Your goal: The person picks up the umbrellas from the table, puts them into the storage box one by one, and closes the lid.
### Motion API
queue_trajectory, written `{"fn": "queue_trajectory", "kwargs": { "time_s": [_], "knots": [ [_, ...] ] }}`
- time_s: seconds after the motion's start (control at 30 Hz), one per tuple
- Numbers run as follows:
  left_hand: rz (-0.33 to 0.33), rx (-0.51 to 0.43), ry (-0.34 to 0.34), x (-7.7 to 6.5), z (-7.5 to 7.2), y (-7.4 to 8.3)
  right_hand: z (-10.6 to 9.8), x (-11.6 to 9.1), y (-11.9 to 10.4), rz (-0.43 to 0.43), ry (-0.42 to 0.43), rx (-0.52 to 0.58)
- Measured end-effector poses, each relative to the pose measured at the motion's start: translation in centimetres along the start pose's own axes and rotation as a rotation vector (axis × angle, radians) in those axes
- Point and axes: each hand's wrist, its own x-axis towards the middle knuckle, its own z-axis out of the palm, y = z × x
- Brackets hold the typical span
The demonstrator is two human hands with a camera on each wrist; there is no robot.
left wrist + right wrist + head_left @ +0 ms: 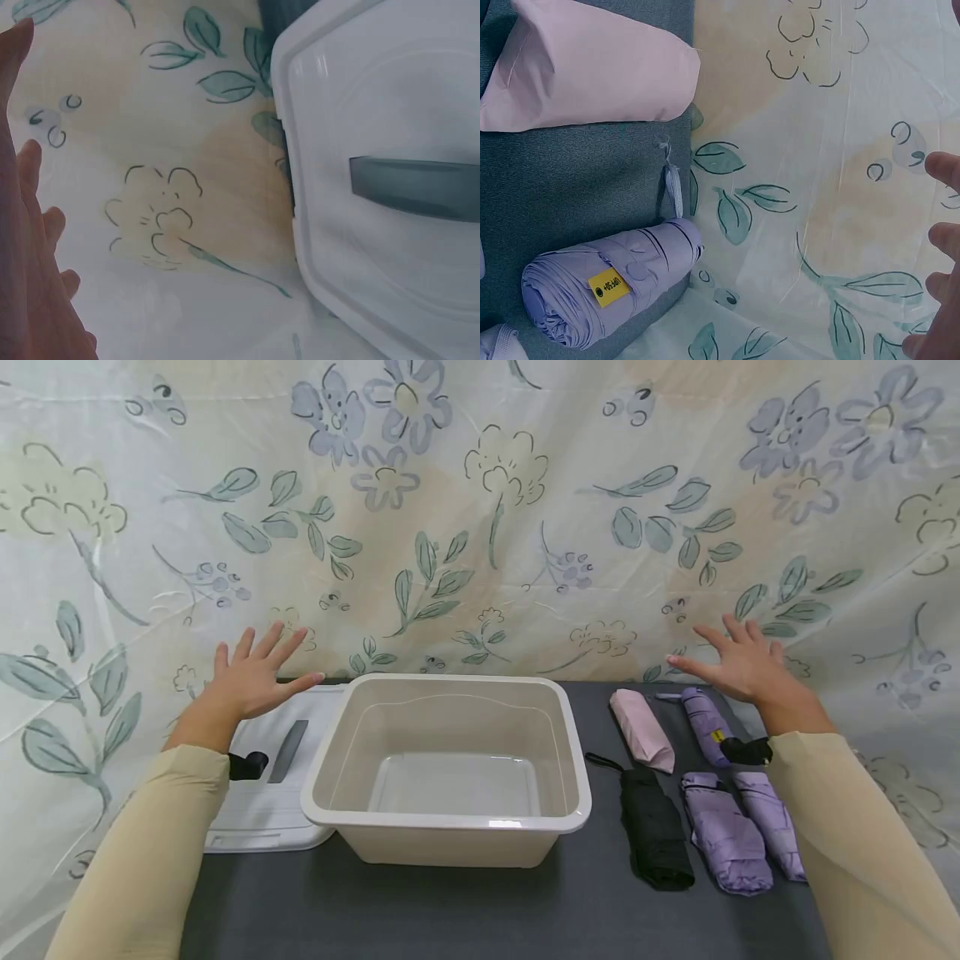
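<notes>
My left hand [255, 681] hovers with fingers spread above the white lid [262, 814], which has a grey handle [420, 186]. On the other side, my right hand [738, 668] is raised, fingers spread, holding nothing, beyond the folded umbrellas. Between the hands stands a beige plastic bin [446, 843] with nothing inside. Right of it lie a pink folded umbrella [642, 729], a black folded umbrella [654, 831] with a wrist loop, and several purple ones. One purple umbrella [615, 281] bears a yellow tag; another purple umbrella [726, 835] lies nearer the front.
A dark grey cloth [450, 914] covers the table under everything. Behind it and at the sides hangs a flower-patterned curtain [480, 527]. The bin overlaps the lid's right edge. One more purple umbrella [771, 822] lies partly behind my right sleeve.
</notes>
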Motion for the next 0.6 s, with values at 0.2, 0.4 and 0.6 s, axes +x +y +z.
{"fn": "queue_trajectory", "kwargs": {
  "time_s": [0.2, 0.4, 0.6],
  "knots": [
    [0.003, 0.011, 0.01, -0.03, -0.26, 0.01, -0.18, -0.25, -0.17, -0.008, 0.002, 0.005],
    [0.013, -0.003, 0.017, -0.13, -0.3, 0.02, -0.09, -0.57, 0.02, -0.001, 0.017, 0.002],
    [0.016, -0.006, 0.012, -0.32, -0.06, 0.01, 0.06, -0.94, 0.12, -0.011, 0.031, -0.011]
  ]
}}
